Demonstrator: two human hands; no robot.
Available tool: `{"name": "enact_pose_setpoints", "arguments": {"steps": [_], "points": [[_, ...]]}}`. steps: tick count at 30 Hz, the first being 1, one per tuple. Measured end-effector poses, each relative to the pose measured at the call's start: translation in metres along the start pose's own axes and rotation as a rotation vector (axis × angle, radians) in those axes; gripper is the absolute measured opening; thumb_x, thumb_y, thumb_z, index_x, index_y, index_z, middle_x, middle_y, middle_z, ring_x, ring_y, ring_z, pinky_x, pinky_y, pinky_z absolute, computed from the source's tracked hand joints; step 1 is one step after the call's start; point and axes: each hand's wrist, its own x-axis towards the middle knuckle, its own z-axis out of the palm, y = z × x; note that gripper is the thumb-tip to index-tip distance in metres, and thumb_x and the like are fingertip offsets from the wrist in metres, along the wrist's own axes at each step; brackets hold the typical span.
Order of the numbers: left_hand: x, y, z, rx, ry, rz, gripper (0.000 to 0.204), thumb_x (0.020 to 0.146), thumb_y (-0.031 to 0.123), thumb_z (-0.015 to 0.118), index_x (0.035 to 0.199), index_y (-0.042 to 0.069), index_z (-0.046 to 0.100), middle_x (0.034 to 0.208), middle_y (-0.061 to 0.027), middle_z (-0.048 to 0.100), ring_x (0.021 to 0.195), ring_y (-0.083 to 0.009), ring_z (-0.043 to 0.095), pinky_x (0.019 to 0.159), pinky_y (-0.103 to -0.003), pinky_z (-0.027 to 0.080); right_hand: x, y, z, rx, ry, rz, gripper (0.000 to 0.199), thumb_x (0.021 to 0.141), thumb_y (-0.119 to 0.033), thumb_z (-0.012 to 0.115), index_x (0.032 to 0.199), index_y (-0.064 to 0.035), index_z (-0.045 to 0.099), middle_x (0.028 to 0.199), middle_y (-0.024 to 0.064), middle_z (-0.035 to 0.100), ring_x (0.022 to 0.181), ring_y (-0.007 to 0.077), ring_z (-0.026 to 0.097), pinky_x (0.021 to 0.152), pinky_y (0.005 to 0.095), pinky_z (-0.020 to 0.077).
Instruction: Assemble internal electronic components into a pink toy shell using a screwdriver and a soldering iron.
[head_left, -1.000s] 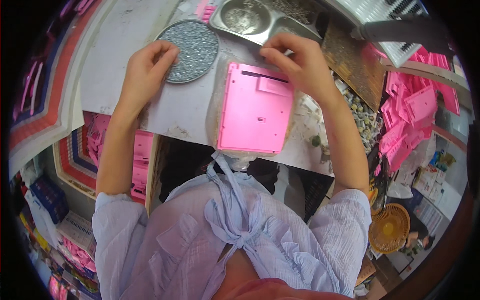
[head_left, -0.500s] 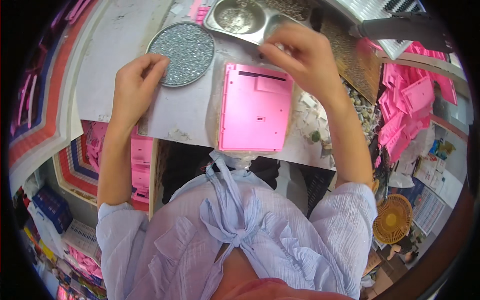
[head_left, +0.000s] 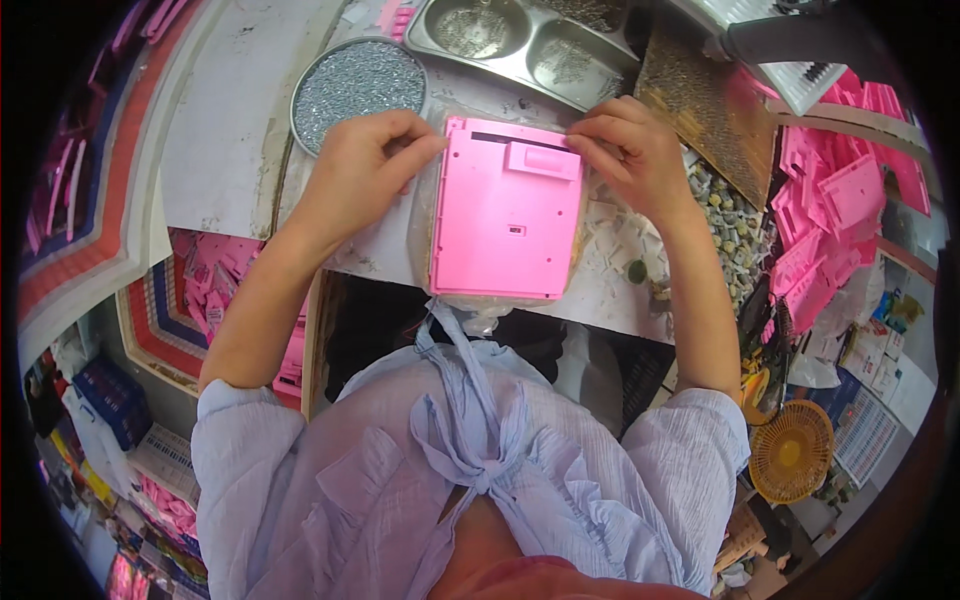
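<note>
As left hand (head_left: 365, 168) does, right hand (head_left: 638, 158) seemingly touches pink panel (head_left: 490, 210).

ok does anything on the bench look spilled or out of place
Yes, mildly: small white pieces lie strewn loose to the right of the pink panel, whereas the grey bits sit contained in a round dish. I see no obvious damage on the panel.
</note>
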Motion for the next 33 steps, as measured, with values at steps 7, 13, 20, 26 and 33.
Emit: {"name": "enact_pose_setpoints", "arguments": {"steps": [7, 13, 20, 26, 33], "points": [[0.007, 0.014, 0.002, 0.47, 0.011, 0.338, 0.019, 0.093, 0.018, 0.07, 0.092, -0.001, 0.068, 0.076, -0.0134, 0.066, 0.062, -0.0253, 0.062, 0.062, -0.036, 0.049, -0.003, -0.006, -0.015, -0.053, 0.028, 0.055, 0.023, 0.083, -0.018, 0.078, 0.104, -0.0087, 0.075, 0.094, 0.008, 0.069, 0.084, 0.0274, 0.066, 0.071, 0.037, 0.0531], [0.01, 0.027, 0.003, 0.688, -0.037, 0.422, 0.02, 0.091, 0.019, 0.069, 0.085, 0.0, 0.063, 0.079, -0.0173, 0.064, 0.079, -0.0377, 0.064, 0.071, -0.046, 0.05, -0.004, -0.009, -0.024, -0.073, 0.015, 0.08, 0.016, 0.084, -0.014, 0.077, 0.099, -0.0075, 0.075, 0.093, 0.0066, 0.07, 0.079, 0.025, 0.066, 0.067, 0.0341, 0.0521], [0.011, 0.027, 0.004, 0.661, -0.054, 0.544, 0.015, 0.089, 0.014, 0.07, 0.087, 0.001, 0.063, 0.08, -0.0156, 0.064, 0.077, -0.0365, 0.064, 0.069, -0.045, 0.051, 0.0, -0.013, -0.026, -0.038, 0.026, 0.113, 0.012, 0.087, -0.013, 0.075, 0.097, -0.0069, 0.075, 0.088, 0.0056, 0.069, 0.074, 0.0221, 0.065, 0.062, 0.0312, 0.0504], [0.007, 0.012, 0.006, 0.509, -0.002, 0.587, 0.011, 0.087, 0.011, 0.073, 0.089, 0.002, 0.067, 0.08, -0.013, 0.064, 0.074, -0.0324, 0.064, 0.067, -0.041, 0.052, -0.002, -0.017, -0.029, -0.068, 0.021, 0.124, 0.011, 0.087, -0.013, 0.075, 0.096, -0.007, 0.074, 0.085, 0.0056, 0.067, 0.071, 0.0218, 0.062, 0.06, 0.0326, 0.0483], [0.004, 0.006, 0.003, 0.616, 0.045, 0.711, 0.009, 0.085, 0.008, 0.075, 0.09, 0.004, 0.068, 0.08, -0.0103, 0.063, 0.072, -0.0288, 0.065, 0.065, -0.037, 0.052, -0.001, -0.022, -0.031, -0.062, 0.034, 0.08, 0.01, 0.086, -0.011, 0.076, 0.095, -0.0073, 0.073, 0.082, 0.0058, 0.066, 0.071, 0.0231, 0.062, 0.06, 0.0334, 0.0476]]}}
